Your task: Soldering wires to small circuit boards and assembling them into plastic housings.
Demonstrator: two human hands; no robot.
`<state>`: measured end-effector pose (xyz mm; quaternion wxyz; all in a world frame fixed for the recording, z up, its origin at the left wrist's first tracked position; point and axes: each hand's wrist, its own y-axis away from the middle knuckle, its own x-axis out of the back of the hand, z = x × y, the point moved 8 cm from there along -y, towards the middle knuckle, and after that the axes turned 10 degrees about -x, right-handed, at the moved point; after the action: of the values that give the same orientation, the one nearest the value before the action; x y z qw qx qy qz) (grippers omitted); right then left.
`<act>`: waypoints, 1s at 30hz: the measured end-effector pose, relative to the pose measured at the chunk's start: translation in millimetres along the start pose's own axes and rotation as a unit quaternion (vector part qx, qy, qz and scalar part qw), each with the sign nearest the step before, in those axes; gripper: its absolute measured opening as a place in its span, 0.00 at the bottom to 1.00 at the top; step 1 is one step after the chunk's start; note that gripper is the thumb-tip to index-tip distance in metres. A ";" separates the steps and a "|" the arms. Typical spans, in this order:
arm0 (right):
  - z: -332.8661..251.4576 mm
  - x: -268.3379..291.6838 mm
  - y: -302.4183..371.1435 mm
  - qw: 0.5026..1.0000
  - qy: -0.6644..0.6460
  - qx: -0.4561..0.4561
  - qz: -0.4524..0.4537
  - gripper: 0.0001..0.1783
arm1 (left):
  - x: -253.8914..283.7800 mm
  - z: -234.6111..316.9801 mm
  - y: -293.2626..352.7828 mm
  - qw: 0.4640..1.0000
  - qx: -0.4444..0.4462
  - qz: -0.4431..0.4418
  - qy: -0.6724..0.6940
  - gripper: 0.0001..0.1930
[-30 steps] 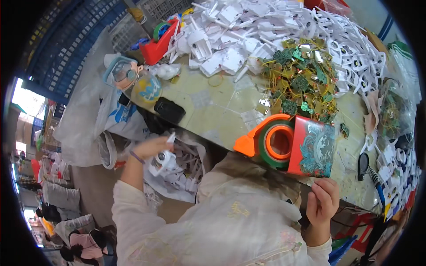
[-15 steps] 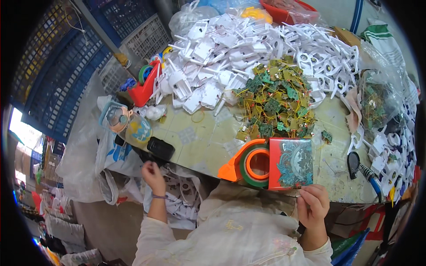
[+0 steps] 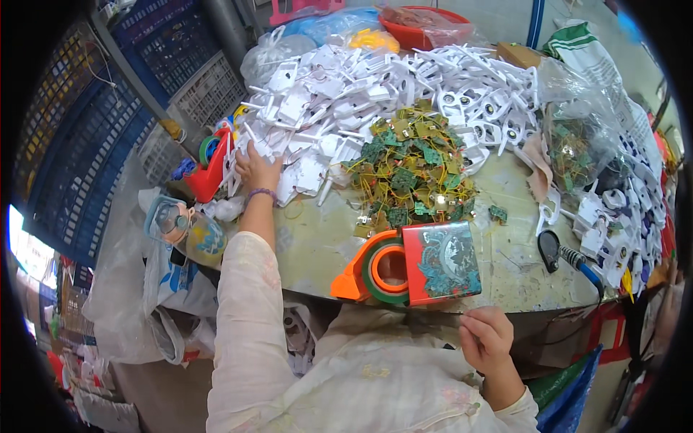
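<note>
Expect light, stiff, perhaps slippery white plastic housings point(image 3: 310, 94); best held by boxy bodies, not thin stems. Heaped along the far edge of the surface point(image 3: 310, 252), under loosely spread fingers of the left hand point(image 3: 260, 175); cannot tell if gripped. Off the near edge, with right hand point(image 3: 491, 339) curled, cannot tell contents.

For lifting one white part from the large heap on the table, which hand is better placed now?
Probably the left hand: it is at the left edge of the white heap. The right hand is by the near edge of the table, with the pile of circuit boards between.
</note>
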<state>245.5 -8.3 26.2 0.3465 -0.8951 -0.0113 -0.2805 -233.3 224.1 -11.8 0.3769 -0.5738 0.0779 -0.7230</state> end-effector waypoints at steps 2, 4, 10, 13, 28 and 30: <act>-1.1 4.4 0.8 1.000 -0.006 0.001 0.001 0.10 | 4.5 -18.2 -6.0 0.999 -0.009 0.031 0.034 0.44; -1.5 3.8 0.1 1.000 -0.015 0.002 0.001 0.10 | 20.3 -42.4 -6.1 0.978 0.014 0.127 0.163 0.32; -7.6 -11.2 -22.0 0.997 -0.077 0.022 0.000 0.12 | 59.8 54.8 87.3 0.480 0.227 -0.077 0.844 0.21; -24.2 -25.1 -49.7 0.996 -0.092 0.014 0.000 0.19 | 89.5 108.0 145.6 0.423 0.214 -0.146 0.868 0.25; -16.4 -65.1 -87.0 0.995 -0.065 -0.035 -0.063 0.09 | 100.8 160.8 233.0 0.716 -0.022 -0.258 0.648 0.36; -5.6 -52.9 -95.0 0.998 -0.030 -0.053 -0.031 0.09 | 102.4 161.2 233.6 0.784 -0.125 -0.246 0.556 0.35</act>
<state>177.8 69.5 60.9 0.2895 -0.9194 -0.0342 -0.2641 10.5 46.3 -7.1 0.0029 -0.1144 0.2197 -0.9688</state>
